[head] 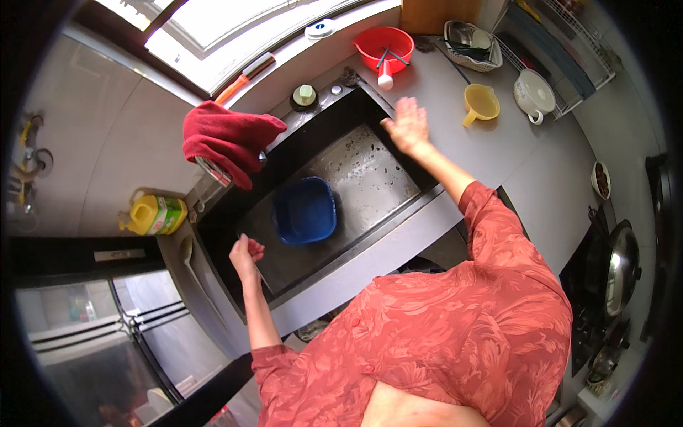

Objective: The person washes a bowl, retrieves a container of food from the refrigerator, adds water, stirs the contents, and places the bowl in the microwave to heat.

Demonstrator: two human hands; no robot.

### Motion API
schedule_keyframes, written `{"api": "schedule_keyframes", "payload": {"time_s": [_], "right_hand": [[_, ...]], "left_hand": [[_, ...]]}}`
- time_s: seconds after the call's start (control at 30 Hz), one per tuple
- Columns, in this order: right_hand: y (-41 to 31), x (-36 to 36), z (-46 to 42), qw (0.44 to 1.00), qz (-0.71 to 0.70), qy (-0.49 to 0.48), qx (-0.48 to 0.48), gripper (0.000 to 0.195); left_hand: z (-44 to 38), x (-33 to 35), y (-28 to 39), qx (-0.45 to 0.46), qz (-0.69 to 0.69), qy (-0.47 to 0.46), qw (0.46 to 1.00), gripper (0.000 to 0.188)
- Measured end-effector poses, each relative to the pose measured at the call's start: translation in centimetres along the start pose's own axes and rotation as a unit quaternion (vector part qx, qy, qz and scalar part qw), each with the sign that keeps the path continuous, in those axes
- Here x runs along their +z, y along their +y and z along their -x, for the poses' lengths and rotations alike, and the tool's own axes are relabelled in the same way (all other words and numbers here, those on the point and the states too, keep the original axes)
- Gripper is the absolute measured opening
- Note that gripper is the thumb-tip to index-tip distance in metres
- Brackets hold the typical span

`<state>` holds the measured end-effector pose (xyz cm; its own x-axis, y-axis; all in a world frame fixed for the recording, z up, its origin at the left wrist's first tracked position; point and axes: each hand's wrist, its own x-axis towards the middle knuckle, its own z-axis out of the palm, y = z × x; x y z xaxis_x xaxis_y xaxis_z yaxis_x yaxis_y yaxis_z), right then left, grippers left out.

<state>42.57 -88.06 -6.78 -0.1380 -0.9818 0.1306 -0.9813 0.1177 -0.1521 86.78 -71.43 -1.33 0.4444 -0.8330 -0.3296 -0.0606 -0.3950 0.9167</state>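
Observation:
My right hand (410,127) is over the sink's right end, its fingers stretched out and nothing in it. On the other side, my left hand (246,255) hovers above the left part of the dark sink (373,165), fingers loosely curled. I see no object in it, but its palm side is partly hidden. Between the hands, a blue plastic basin (305,211) sits on the sink floor, apart from both. Wet spots and dark bits are scattered over the sink floor to its right. A red cloth (227,136) is draped over the faucet behind the basin.
Right of the sink are a red plastic basin (373,40), a yellow ladle (481,101), a lidded white pot (533,95) and a white basket (488,61) of utensils. A yellow detergent jug (157,213) stands at left. A wok lid (623,269) is far right.

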Motion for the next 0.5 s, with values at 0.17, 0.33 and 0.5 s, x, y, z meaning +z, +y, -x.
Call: {"api": "schedule_keyframes", "payload": {"time_s": [0.17,0.33,0.5], "right_hand": [[3.0,2.4,-3.6,0.993,0.066,-0.081,0.052,0.072],[-9.7,2.6,3.1,0.864,-0.035,-0.178,-0.470,0.044],[-13.1,2.3,2.0,0.751,-0.160,-0.582,-0.268,0.063]], "left_hand": [[4.8,-0.5,-4.2,-0.063,0.011,0.028,0.998,0.022],[8.2,1.0,-4.8,-0.089,0.060,0.056,0.993,0.016],[8.0,0.9,-3.7,-0.075,0.024,0.036,0.996,0.019]]}}
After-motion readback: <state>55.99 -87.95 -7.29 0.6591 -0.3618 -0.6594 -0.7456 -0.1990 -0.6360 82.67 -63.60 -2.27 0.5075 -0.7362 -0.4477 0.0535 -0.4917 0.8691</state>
